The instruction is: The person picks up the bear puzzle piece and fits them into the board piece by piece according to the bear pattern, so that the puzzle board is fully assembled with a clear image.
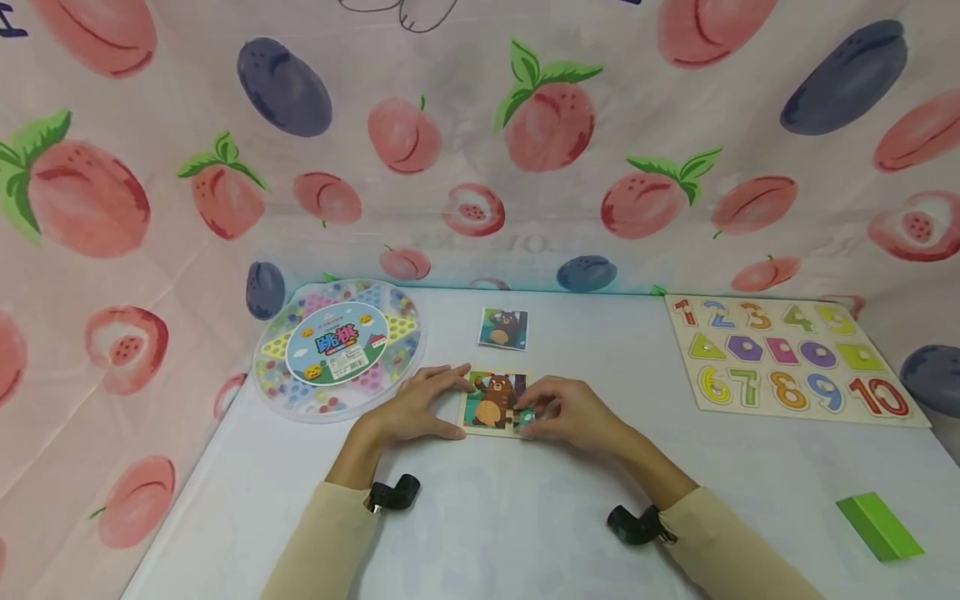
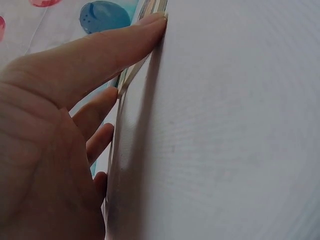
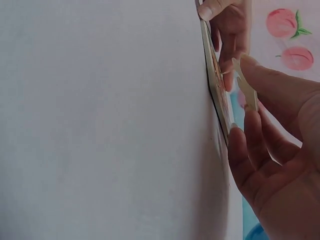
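Observation:
A small wooden jigsaw board (image 1: 490, 407) with a brown bear picture lies flat on the white table in the head view. My left hand (image 1: 416, 408) holds it at its left side, thumb at the near corner and index finger at the far one. In the left wrist view, that thumb (image 2: 135, 40) presses on the board's edge. Between thumb and fingers, my right hand (image 1: 576, 414) pinches a puzzle piece (image 3: 246, 91), tilted over the board's lower right part. The piece's knobbed outline shows in the right wrist view, with a little finger near the board's edge.
A square bear picture (image 1: 503, 329) lies just behind the board. To the left sits a round Chinese checkers box (image 1: 273, 367). A number and shape board (image 1: 795, 367) is at the far right, with a green block (image 1: 879, 527) nearer. A fruit-print cloth (image 1: 450, 75) hangs behind.

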The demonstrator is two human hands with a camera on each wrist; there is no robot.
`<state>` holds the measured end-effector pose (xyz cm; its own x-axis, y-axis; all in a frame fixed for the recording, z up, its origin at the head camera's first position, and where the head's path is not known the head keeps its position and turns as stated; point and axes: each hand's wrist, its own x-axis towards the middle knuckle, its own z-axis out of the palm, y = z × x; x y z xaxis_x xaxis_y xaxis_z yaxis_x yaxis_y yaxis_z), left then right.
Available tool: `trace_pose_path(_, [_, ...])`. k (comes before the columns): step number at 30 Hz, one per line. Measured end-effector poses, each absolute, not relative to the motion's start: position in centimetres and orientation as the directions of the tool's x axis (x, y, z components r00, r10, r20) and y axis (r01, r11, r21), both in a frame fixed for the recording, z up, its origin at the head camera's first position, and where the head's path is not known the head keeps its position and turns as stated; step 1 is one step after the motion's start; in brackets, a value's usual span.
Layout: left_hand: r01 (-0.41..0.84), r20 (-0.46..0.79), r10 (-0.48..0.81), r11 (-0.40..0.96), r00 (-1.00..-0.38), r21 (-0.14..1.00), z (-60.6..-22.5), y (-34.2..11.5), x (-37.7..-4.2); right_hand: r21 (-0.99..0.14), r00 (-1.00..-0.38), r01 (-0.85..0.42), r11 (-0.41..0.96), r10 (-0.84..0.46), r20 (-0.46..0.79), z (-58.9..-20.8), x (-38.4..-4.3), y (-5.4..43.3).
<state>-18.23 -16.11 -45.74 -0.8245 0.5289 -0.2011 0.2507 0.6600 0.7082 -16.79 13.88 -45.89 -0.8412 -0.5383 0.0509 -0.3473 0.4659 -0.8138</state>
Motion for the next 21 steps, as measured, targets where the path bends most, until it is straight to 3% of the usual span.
trace_pose_path(8, [0.238, -0.208, 0.519, 0.663, -0.829, 0.710, -45.6, -16.1, -18.2, -0.746, -0.845, -0.401, 0.532, -0.529, 0.077, -46.1, -17.2, 13.1])
trace_pose_path(21, [0.242, -0.203, 0.522, 0.661, -0.828, 0.710, -45.7, -16.2, -18.2, -0.680, -0.872, -0.370, 0.633, -0.489, 0.019, -45.9, -16.9, 11.8])
